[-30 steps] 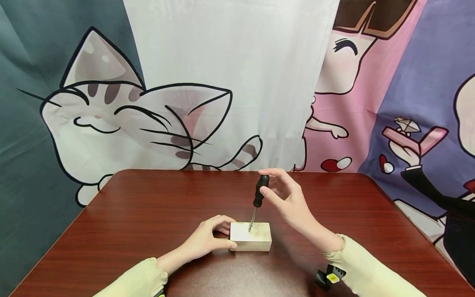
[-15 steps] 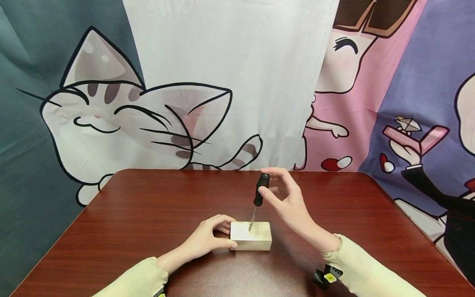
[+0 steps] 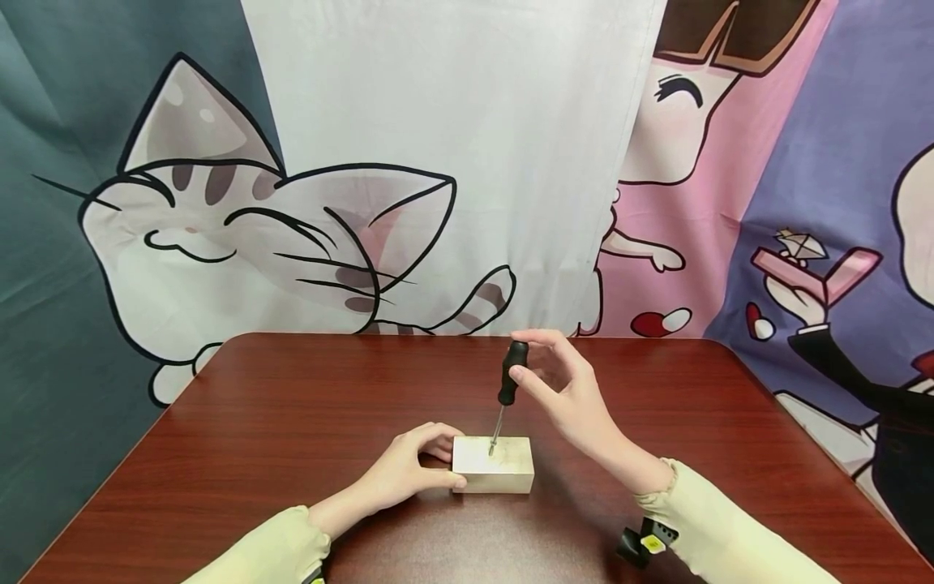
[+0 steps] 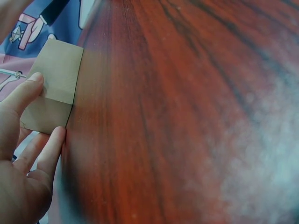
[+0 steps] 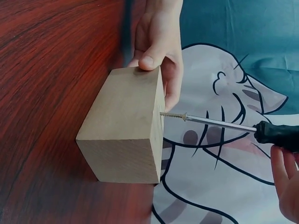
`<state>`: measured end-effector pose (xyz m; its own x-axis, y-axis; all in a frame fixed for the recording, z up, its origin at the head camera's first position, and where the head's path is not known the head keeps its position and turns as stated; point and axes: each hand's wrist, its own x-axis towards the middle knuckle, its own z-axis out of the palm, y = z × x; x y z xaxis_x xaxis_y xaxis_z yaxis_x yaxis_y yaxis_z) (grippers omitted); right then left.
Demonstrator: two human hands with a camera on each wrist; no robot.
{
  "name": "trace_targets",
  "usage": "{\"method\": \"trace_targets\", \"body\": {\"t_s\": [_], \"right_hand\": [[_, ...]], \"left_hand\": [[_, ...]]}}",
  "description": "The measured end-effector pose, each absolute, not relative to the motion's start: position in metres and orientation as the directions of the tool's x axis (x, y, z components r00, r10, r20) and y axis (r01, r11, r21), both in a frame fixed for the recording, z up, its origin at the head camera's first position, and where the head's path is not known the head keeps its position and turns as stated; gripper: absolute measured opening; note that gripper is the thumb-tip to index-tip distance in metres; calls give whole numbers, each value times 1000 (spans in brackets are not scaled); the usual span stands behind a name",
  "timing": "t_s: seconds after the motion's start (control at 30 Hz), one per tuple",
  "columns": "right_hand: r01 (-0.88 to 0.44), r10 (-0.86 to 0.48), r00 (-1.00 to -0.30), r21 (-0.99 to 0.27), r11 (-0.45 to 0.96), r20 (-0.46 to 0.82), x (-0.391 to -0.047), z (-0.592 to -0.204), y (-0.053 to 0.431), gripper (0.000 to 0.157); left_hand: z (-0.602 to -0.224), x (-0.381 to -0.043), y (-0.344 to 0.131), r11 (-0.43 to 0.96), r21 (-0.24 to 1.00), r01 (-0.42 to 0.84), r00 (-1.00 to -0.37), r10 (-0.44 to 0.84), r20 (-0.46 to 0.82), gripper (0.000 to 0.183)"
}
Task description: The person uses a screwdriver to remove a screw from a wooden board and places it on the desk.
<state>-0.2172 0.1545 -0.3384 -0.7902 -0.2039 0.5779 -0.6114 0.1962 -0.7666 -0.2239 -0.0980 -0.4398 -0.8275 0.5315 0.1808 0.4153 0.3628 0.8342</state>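
Observation:
A pale wooden block (image 3: 493,483) lies on the table in front of the person. The left hand (image 3: 409,464) grips its left end, thumb on the near side and fingers at the back. In the right hand (image 3: 567,391) is a screwdriver (image 3: 514,375), pinched by its black handle between thumb and fingers. The tool leans slightly to the right, tip down. In the right wrist view, a brassy screw (image 5: 174,115) stands partly out of the block's top face, and the screwdriver's tip meets its head. The left wrist view shows the thumb and fingertips on the block (image 4: 58,70).
The reddish-brown wooden table (image 3: 306,389) has rounded far corners. Behind it hangs a printed cloth (image 3: 452,97) with a cartoon cat and figures. A black device (image 3: 645,542) with a yellow tag is strapped at the right wrist.
The right hand's thumb and wrist have shifted slightly left and back while keeping hold of the screwdriver. The left hand and the block look unmoved.

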Motion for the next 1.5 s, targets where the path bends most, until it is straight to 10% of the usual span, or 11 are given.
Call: {"method": "trace_targets", "body": {"t_s": [1.5], "right_hand": [[-600, -112, -799, -775, 196, 590, -214, -340, 149, 36]], "left_hand": [[-439, -223, -98, 349, 847, 402, -829, 532, 174, 49]]}}
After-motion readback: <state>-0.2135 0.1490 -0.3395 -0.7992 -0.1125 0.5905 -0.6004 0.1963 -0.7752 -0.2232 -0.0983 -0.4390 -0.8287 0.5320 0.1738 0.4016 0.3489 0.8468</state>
